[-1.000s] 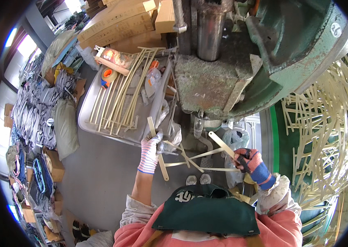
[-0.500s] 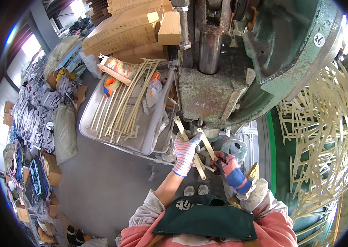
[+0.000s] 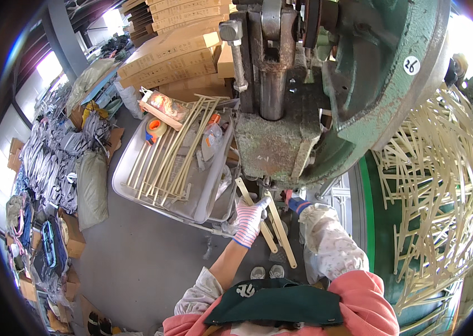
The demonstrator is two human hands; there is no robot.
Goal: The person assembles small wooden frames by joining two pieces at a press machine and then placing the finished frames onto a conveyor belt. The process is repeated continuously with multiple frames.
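My left hand, in a white glove with red and blue stripes, is closed on two flat cream-coloured strips with holes at their ends. One strip slants behind the hand, its upper end showing past the fingers. The other strip lies to its right, its upper end by my thumb. Above them stands a green press with a worn metal block under its ram. My right hand, in a blue and pink glove, reaches in below the block; its fingers are mostly hidden there.
On the left, a white tub holds thin cream rods, a tape roll and a small pouch. Behind it are stacked cartons. A large heap of cream strips fills the right side. Grey bundles and a sack lie far left.
My right hand has let go of the right-hand strip and moved up and forward under the press block. Both strips now rest with my left hand. The view has shifted slightly.
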